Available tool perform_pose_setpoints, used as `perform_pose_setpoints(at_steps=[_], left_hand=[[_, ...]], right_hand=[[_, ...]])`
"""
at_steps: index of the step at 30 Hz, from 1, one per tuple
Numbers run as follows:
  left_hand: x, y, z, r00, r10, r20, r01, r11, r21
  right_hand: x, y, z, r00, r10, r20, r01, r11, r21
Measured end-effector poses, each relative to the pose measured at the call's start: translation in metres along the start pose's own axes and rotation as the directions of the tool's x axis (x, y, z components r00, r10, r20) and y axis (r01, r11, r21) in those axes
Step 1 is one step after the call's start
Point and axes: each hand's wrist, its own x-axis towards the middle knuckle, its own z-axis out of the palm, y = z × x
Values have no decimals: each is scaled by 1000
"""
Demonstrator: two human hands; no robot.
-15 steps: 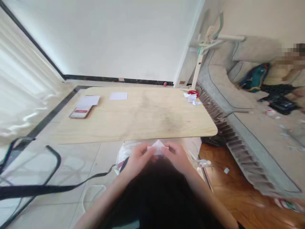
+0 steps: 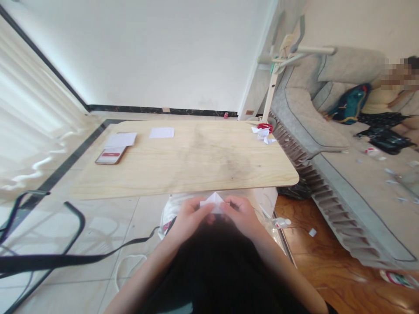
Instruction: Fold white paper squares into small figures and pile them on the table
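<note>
A small piece of folded white paper (image 2: 215, 200) with a pointed top is held between both hands, just in front of the table's near edge. My left hand (image 2: 193, 213) pinches its left side, thumb on top. On its right side my right hand (image 2: 239, 212) grips it the same way; the undersides of the fingers are mostly hidden. On the wooden table (image 2: 157, 170), a flat white sheet (image 2: 161, 132) lies at the back. Folded paper shapes (image 2: 262, 134) rest at the far right corner beside red-handled scissors (image 2: 266, 127).
At the table's left, white paper (image 2: 120, 140) partly covers a phone (image 2: 110, 156). A grey sofa (image 2: 330, 117) runs along the right, where a person sits near a teal backpack (image 2: 352, 104). A black strap (image 2: 98, 256) and a metal frame (image 2: 77, 213) are at lower left.
The view has shifted slightly and become sharper. Both hands keep hold of the folded paper, with little visible change in their grip.
</note>
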Motion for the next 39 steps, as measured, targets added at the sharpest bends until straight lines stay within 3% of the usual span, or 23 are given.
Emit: perform_pose_setpoints(at_steps=[11, 19, 25, 34, 39], left_hand=[[2, -6, 0, 998, -45, 50, 51, 991, -123], [3, -7, 5, 998, -60, 23, 62, 995, -74], [2, -5, 3, 993, -87, 77, 90, 995, -36], [0, -4, 6, 999, -51, 7, 51, 998, -21], [-1, -5, 8, 999, -18, -32, 17, 999, -36]], right_hand=[[2, -1, -5, 999, 32, 23, -34, 998, 57], [0, -5, -2, 1000, 23, -4, -23, 1000, 21], [-2, -1, -1, 1000, 10, -16, -9, 1000, 28], [0, 3, -4, 999, -14, 45, 12, 999, 34], [-1, 1, 0, 1000, 7, 20, -7, 999, 45]])
